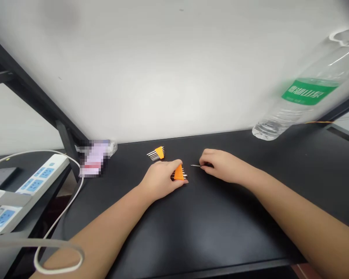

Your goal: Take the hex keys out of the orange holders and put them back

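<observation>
Partly filled orange hex-key holder [179,173], gripped in the left hand [163,180] over the bench [209,228]; the right hand's [216,164] closed fingertips pinch 1 slim metal rod [195,166], separate from it. A 2nd orange holder [159,152], carrying several keys, lies beyond.

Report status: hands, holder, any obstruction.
Left hand gripping orange holder. Right hand pinching metal rod. Nothing seen between holder and rod. Second holder beyond left hand.

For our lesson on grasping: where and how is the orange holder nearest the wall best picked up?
Probably by its orange body, from above, pinching the far and near ends: rods jut out left and right, leaving those ends free, though the left hand crowds the near side.
</observation>
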The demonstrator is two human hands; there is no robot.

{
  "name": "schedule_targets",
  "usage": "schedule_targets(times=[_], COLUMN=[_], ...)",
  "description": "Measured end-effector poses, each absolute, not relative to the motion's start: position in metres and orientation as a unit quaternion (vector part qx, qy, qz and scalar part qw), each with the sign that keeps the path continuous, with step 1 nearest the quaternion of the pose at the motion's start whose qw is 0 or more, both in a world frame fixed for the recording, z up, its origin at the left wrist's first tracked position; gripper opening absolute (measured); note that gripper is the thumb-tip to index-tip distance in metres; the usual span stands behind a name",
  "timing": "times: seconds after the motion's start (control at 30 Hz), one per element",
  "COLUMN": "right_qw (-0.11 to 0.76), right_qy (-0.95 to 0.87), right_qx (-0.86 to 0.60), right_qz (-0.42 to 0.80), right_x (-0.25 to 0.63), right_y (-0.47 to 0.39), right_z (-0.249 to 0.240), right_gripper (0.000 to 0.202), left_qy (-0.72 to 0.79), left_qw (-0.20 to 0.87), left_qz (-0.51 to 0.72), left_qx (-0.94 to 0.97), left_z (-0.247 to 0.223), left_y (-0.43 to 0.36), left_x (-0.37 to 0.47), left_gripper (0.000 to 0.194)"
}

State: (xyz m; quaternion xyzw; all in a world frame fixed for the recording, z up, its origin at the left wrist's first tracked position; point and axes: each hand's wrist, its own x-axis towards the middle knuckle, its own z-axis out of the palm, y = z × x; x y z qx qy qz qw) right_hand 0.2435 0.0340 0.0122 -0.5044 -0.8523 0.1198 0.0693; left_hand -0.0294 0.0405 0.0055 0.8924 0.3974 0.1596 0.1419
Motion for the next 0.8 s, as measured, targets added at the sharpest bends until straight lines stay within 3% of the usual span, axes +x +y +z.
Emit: schedule_targets(times=[0.27,0.8], right_qw=[0.028,0.157], right_qy=[-0.851,-0.877], right_qx=[-0.523,-0.451], right_qz=[0.040,0.052], right_x=[0.218,0.213], right_y=[0.020,0.016], right_z=[0.016,0.016], right_gripper=[0.011,0.009], left_qy=[0.398,0.397], left_qw=[0.149,0.158], left_qz=[0.167,0.177], left_qx=[0.890,0.887], left_z=[0.004,0.006], left_y=[0.042,0.042], left_x=[-0.030,-0.030], left_gripper=[0.037,0.034])
